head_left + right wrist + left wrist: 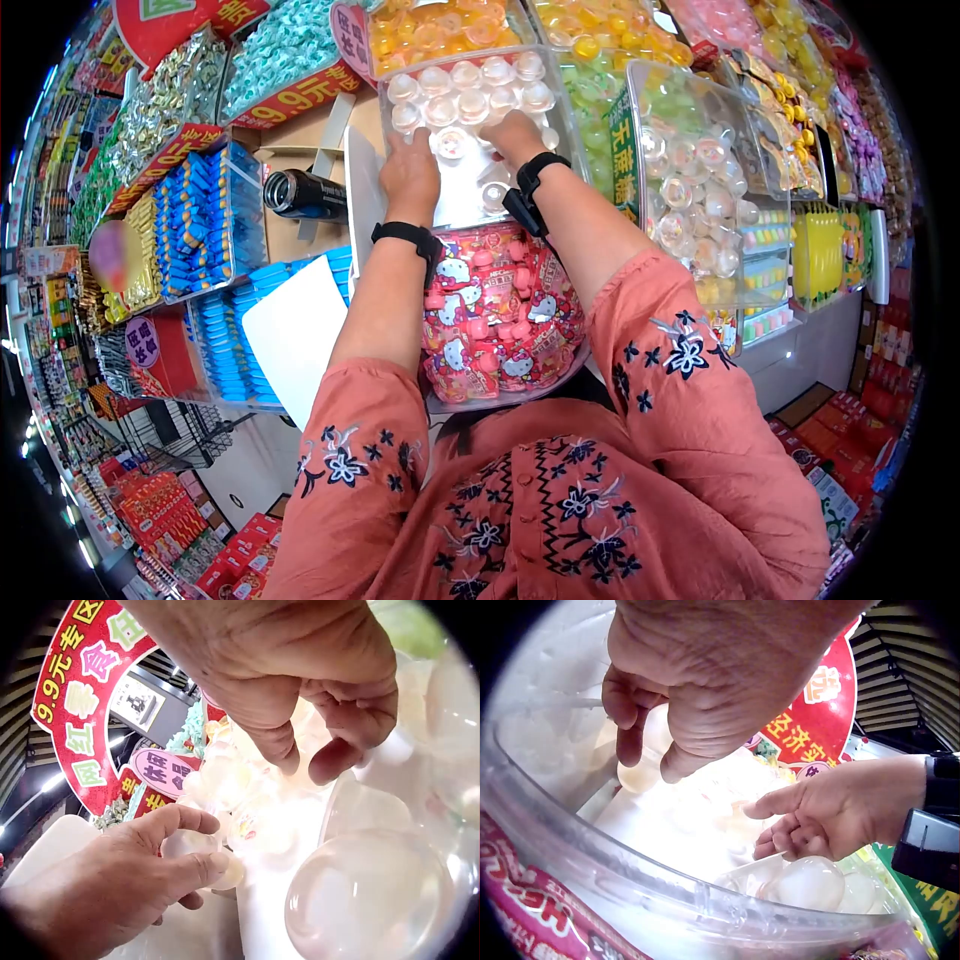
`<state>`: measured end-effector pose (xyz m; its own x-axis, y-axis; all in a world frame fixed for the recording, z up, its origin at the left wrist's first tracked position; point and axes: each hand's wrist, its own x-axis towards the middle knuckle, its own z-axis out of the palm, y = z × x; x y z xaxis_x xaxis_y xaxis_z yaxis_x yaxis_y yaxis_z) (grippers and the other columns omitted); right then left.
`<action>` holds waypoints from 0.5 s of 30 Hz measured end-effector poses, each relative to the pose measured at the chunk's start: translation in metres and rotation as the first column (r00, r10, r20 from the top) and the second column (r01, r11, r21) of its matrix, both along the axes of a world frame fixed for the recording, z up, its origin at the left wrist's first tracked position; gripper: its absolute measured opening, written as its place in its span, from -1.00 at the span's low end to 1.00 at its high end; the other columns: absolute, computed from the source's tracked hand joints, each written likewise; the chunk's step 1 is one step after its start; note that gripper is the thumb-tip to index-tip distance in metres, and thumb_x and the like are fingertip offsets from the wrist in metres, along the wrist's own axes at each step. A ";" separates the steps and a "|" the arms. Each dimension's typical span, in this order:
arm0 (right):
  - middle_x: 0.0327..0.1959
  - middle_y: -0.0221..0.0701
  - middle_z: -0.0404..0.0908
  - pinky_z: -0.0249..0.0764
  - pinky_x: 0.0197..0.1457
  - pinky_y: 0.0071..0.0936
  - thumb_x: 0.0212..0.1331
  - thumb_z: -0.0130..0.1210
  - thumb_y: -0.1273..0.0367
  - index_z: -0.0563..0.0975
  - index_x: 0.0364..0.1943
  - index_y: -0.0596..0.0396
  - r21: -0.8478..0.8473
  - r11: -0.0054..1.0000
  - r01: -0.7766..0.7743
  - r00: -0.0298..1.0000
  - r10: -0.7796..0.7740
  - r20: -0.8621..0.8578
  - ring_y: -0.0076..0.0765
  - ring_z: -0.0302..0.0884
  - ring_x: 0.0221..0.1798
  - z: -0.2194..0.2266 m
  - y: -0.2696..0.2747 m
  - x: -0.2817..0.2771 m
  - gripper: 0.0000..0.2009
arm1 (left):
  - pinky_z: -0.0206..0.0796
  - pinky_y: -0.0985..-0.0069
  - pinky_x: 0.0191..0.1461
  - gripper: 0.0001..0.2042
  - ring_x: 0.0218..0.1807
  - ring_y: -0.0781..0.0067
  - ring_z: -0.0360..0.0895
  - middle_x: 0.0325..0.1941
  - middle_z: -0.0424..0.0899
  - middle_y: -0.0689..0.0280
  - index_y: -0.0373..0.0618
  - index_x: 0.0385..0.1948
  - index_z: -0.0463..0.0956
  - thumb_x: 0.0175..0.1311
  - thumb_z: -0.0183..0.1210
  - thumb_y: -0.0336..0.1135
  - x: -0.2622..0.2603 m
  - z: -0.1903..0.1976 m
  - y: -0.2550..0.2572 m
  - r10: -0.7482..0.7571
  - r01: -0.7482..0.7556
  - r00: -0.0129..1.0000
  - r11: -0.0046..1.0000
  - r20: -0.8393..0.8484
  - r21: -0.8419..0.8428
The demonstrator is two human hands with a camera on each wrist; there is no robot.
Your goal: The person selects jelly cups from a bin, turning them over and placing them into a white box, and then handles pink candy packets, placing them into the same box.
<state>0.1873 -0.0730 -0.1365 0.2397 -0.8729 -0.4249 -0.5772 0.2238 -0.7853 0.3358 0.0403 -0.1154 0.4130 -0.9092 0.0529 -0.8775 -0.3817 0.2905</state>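
Clear jelly cups (470,103) with pale domed bottoms lie in a clear plastic bin (381,110), crowded toward its back. My left hand (412,178) reaches in at the left side. In the right wrist view its thumb and forefinger pinch a jelly cup (187,844). My right hand (516,138) reaches in from the right, fingers loosely bent. In the left wrist view a gap shows between its thumb (776,801) and fingers, with nothing in it. A single jelly cup (494,196) lies near the bin's front, by the right wrist.
A tub of pink wrapped sweets (500,310) stands between my forearms. At right is another bin of jelly cups (690,190). A black open-topped bottle (305,195) lies left, near blue packets (195,215). A white sheet (295,335) slants beside my left forearm.
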 end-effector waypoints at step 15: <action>-0.16 0.04 0.70 0.54 0.09 -0.24 -0.11 0.36 0.14 0.62 -0.14 0.36 -0.007 0.999 -0.031 0.997 0.031 -0.069 0.01 0.68 -0.03 -0.014 0.001 0.004 -0.46 | 0.51 0.07 -0.12 -0.69 -0.17 -0.13 0.64 0.05 0.44 0.00 0.09 0.02 0.53 0.26 0.02 -0.43 -0.004 0.003 0.002 -0.009 0.011 1.000 0.997 0.028 -0.075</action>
